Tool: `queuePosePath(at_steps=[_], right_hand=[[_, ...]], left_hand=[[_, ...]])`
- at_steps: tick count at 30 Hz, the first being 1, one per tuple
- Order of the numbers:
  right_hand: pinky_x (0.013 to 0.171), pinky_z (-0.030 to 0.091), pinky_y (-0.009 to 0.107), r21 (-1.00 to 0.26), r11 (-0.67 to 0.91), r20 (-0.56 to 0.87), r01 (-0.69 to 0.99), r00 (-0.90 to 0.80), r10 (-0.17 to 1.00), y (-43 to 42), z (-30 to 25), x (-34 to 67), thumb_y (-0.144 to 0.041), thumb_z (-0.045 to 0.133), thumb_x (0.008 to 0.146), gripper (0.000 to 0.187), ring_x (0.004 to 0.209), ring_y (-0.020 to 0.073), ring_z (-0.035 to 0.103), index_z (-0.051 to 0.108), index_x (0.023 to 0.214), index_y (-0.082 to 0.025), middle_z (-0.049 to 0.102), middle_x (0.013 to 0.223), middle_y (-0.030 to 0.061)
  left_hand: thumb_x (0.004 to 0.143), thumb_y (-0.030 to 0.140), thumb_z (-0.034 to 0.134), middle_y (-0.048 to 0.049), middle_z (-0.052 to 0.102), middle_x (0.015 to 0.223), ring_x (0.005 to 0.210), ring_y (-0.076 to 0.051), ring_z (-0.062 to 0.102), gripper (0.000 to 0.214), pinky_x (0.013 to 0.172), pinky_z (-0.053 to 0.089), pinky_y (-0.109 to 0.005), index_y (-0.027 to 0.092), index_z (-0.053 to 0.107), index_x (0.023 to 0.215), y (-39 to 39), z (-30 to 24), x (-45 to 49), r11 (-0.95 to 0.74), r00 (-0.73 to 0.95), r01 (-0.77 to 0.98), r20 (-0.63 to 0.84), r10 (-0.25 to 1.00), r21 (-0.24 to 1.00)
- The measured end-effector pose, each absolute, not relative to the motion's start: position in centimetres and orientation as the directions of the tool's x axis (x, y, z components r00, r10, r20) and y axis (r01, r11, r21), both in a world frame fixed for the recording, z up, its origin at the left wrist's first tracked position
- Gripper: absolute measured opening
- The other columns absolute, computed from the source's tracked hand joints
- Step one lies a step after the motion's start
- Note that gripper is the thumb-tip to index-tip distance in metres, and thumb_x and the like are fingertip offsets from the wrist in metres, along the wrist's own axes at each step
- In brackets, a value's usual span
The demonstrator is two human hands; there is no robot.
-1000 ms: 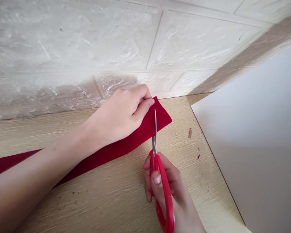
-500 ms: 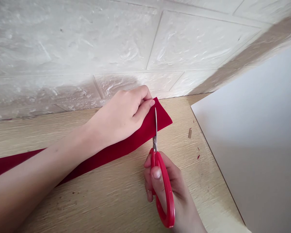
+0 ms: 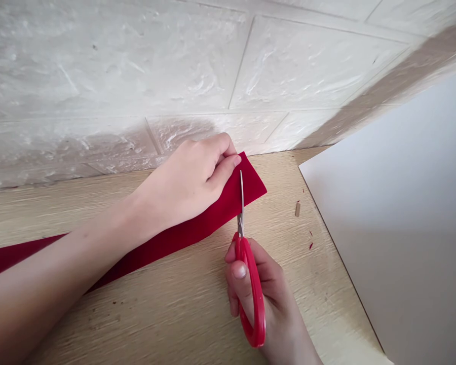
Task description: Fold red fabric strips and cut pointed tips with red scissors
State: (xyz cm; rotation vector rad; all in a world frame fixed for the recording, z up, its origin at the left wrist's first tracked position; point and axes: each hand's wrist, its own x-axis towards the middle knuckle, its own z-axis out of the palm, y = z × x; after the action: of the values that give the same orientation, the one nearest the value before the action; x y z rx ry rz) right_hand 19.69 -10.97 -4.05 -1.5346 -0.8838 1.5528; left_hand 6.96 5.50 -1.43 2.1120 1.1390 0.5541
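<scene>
A strip of red felt (image 3: pixel 228 208) lies diagonally across the wooden table, running from the left edge to a corner near the wall. My left hand (image 3: pixel 192 182) rests on the strip, its curled fingers pinching the felt near the corner. My right hand (image 3: pixel 268 289) grips red-handled scissors (image 3: pixel 255 299) from below. Their narrow steel blades (image 3: pixel 241 208) point up over the felt, just right of my left fingertips. Where the blades meet the cloth is hard to see.
A white board (image 3: pixel 387 228) lies on the table (image 3: pixel 175 309) at the right. Small scraps (image 3: pixel 297 209) sit near its edge. A textured, brick-patterned white wall (image 3: pixel 137 66) rises behind the table.
The scissors and my right hand have shifted slightly up and left. The felt's corner has moved a little left with my left hand.
</scene>
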Motion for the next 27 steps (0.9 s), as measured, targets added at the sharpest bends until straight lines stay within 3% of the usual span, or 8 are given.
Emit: queuePosePath(at_steps=[10, 17, 27], right_hand=[[0.05, 0.031, 0.025, -0.91, -0.396, -0.402, -0.119, 0.027, 0.915, -10.82, -4.05, 19.44, -0.065, 0.056, 0.098, 0.045, 0.054, 0.0091, 0.041, 0.051, 0.084, -0.023, 0.045, 0.063, -0.0055], [0.05, 0.028, 0.026, -0.889, -0.441, -0.449, -0.123, 0.049, 0.892, -10.62, -3.85, 19.28, -0.071, 0.058, 0.094, 0.049, 0.053, 0.0089, 0.039, 0.052, 0.086, -0.022, 0.043, 0.062, -0.0065], [0.048, 0.03, 0.026, -0.891, -0.442, -0.449, -0.104, 0.054, 0.892, -10.71, -4.05, 19.3, -0.071, 0.059, 0.093, 0.05, 0.052, 0.0092, 0.039, 0.052, 0.084, -0.023, 0.043, 0.062, -0.0061]], left_hand=[[0.102, 0.034, 0.047, 0.0036, 0.064, 0.065, 0.052, -0.012, 0.054, 0.025, 0.054, 0.034, -0.029, 0.021, 0.061, 0.086, 5.09, -1.06, 7.13, -0.384, 0.548, 0.583, 0.003, 0.837, 0.716], [0.103, 0.034, 0.048, 0.0036, 0.075, 0.081, 0.068, -0.015, 0.067, 0.016, 0.064, 0.043, -0.031, 0.023, 0.058, 0.098, 4.98, -1.27, 7.1, -0.307, 0.524, 0.539, -0.027, 0.852, 0.785], [0.103, 0.037, 0.049, 0.006, 0.076, 0.08, 0.07, -0.013, 0.07, 0.018, 0.062, 0.046, -0.027, 0.023, 0.055, 0.092, 5.25, -1.3, 6.86, -0.268, 0.537, 0.512, -0.06, 0.842, 0.816]])
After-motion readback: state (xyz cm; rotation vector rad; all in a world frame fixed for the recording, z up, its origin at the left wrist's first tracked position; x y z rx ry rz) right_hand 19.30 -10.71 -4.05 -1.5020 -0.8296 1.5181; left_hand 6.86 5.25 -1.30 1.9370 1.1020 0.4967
